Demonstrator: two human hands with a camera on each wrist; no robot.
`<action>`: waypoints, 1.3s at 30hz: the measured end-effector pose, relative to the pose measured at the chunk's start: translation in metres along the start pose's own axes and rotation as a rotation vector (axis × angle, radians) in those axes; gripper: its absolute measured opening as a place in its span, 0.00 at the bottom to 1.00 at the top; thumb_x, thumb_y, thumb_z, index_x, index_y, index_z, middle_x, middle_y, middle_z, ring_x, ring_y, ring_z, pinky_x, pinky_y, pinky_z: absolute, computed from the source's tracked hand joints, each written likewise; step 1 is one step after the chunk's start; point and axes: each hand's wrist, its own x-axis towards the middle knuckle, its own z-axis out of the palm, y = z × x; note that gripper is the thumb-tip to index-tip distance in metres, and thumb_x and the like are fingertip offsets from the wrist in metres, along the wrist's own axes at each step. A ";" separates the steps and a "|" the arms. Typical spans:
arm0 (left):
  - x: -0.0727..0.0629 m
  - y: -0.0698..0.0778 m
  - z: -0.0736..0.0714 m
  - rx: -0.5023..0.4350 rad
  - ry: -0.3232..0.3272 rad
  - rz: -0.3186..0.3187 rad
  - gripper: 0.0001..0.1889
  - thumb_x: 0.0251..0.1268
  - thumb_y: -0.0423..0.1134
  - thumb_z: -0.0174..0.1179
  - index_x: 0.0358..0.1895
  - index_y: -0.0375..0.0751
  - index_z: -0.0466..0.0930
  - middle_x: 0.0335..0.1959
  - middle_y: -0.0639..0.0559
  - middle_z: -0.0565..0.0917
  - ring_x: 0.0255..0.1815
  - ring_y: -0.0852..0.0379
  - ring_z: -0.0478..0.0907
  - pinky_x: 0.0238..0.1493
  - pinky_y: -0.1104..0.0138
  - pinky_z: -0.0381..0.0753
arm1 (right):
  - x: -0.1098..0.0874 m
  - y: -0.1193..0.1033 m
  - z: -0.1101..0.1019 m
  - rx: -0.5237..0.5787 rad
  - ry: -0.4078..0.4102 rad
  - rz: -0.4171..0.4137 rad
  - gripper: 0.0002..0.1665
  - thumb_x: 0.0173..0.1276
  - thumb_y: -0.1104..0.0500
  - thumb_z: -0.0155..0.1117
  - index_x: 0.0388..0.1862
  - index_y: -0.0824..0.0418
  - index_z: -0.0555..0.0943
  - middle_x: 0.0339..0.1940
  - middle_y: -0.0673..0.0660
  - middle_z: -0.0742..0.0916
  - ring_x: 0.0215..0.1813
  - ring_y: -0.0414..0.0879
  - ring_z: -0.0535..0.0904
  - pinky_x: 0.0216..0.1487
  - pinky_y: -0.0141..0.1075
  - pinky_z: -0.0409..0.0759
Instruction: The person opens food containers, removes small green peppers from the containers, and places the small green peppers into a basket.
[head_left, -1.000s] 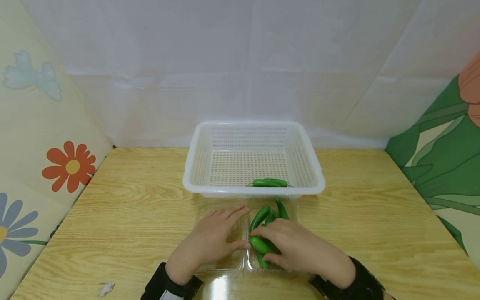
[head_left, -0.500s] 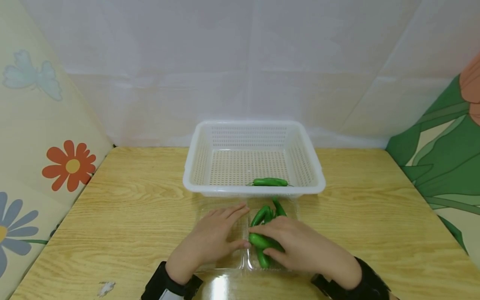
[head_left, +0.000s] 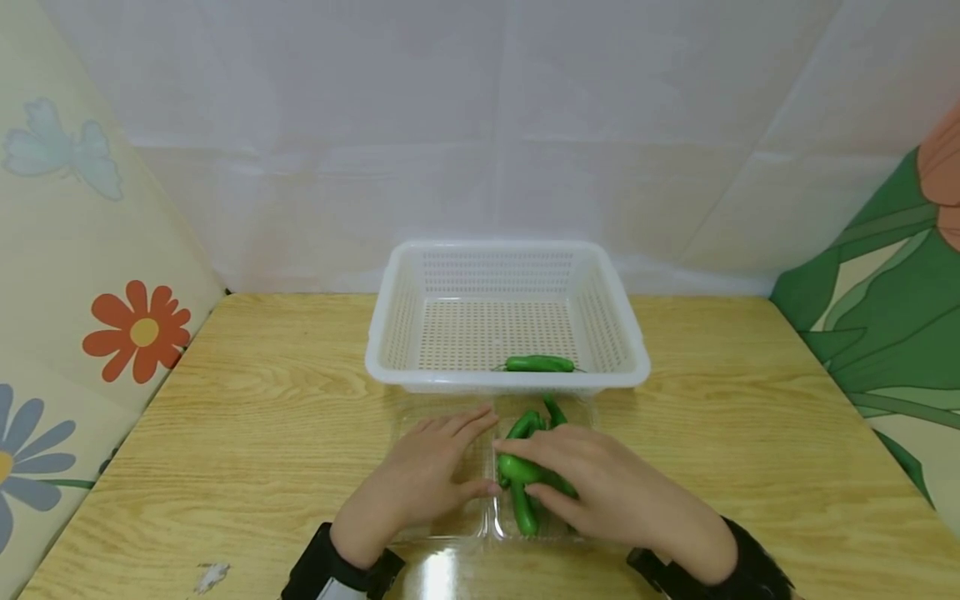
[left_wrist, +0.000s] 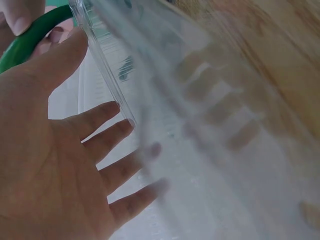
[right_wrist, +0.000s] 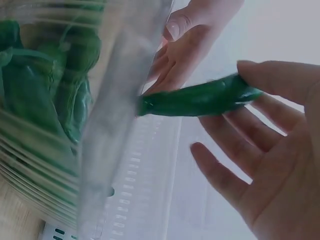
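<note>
A clear plastic clamshell box (head_left: 492, 525) lies spread on the table in front of me. My left hand (head_left: 423, 475) rests over its left half, fingers straight and spread, thumb and fingertips right at the middle ridge. My right hand (head_left: 600, 479) is above the right half and pinches a green chili pepper (right_wrist: 200, 100) between thumb and fingers. That pepper sticks out past the fingertips toward the left hand. Beneath it, several more green peppers (right_wrist: 30, 95) show through the clear wall in the right wrist view; in the head view the right hand partly covers them.
Behind the box stands a white perforated basket (head_left: 510, 381) with green pepper (head_left: 540, 364) lying along its near wall. The wooden table (head_left: 262, 400) extends to both sides, backed by a white cloth (head_left: 337, 150). Printed panels (head_left: 142, 233) border it left and right.
My right hand has shifted slightly away from me and right, raising or carrying the pinched pepper with it. More of a pepper underneath shows. The left hand has stayed in place.
</note>
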 end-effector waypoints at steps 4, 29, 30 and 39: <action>0.000 0.000 0.000 -0.004 0.010 0.004 0.43 0.63 0.63 0.62 0.77 0.50 0.59 0.78 0.54 0.60 0.73 0.50 0.63 0.73 0.48 0.60 | 0.001 0.001 -0.001 -0.007 0.061 -0.041 0.33 0.66 0.59 0.70 0.70 0.55 0.73 0.52 0.45 0.85 0.49 0.40 0.81 0.46 0.40 0.83; 0.000 0.000 0.000 -0.009 0.013 0.006 0.42 0.62 0.63 0.61 0.77 0.51 0.59 0.78 0.54 0.60 0.74 0.48 0.62 0.72 0.46 0.60 | 0.010 0.022 0.002 -0.275 0.425 -0.138 0.23 0.82 0.51 0.43 0.55 0.63 0.83 0.49 0.57 0.86 0.48 0.51 0.82 0.50 0.43 0.81; 0.000 0.000 0.000 -0.010 0.012 0.005 0.42 0.63 0.63 0.61 0.77 0.51 0.59 0.78 0.54 0.60 0.74 0.48 0.62 0.72 0.46 0.60 | 0.011 0.023 0.002 -0.291 0.442 -0.148 0.23 0.82 0.52 0.44 0.54 0.63 0.83 0.48 0.58 0.86 0.47 0.52 0.82 0.49 0.44 0.81; 0.000 0.001 0.000 -0.005 0.018 0.007 0.43 0.62 0.62 0.62 0.77 0.50 0.60 0.77 0.53 0.61 0.73 0.47 0.63 0.72 0.46 0.61 | 0.016 0.031 -0.002 -0.345 0.581 -0.238 0.18 0.80 0.56 0.49 0.49 0.63 0.85 0.45 0.58 0.86 0.43 0.53 0.83 0.44 0.45 0.81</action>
